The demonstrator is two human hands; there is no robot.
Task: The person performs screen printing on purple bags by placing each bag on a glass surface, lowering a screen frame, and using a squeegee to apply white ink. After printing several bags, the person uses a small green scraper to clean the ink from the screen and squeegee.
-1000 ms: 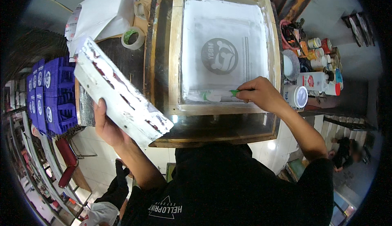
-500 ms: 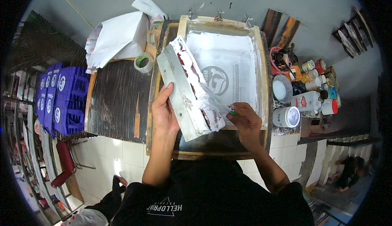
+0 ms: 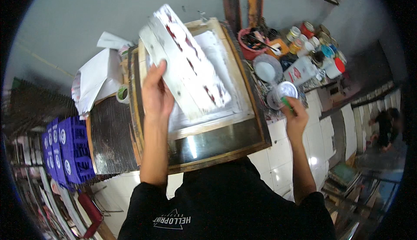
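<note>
Beyond the wooden-framed printing screen (image 3: 226, 123), round paint tubs with red, white and blue lids (image 3: 319, 51) crowd the counter. Your left hand (image 3: 157, 94) grips a long white, red-stained squeegee (image 3: 184, 62) above the screen; your right hand (image 3: 295, 117) pinches a small green tool (image 3: 286, 103) at a white-lidded tub (image 3: 286, 90).

A single head-worn fisheye view looks steeply down, close over the wooden screen frame (image 3: 236, 120) and workbench.

At the left edge we see blue crates (image 3: 65, 153), with crumpled white paper (image 3: 93, 83) and a tape roll (image 3: 123, 93) above them. Paint jars (image 3: 319, 55) and a red bucket (image 3: 252, 40) crowd the upper right.
</note>
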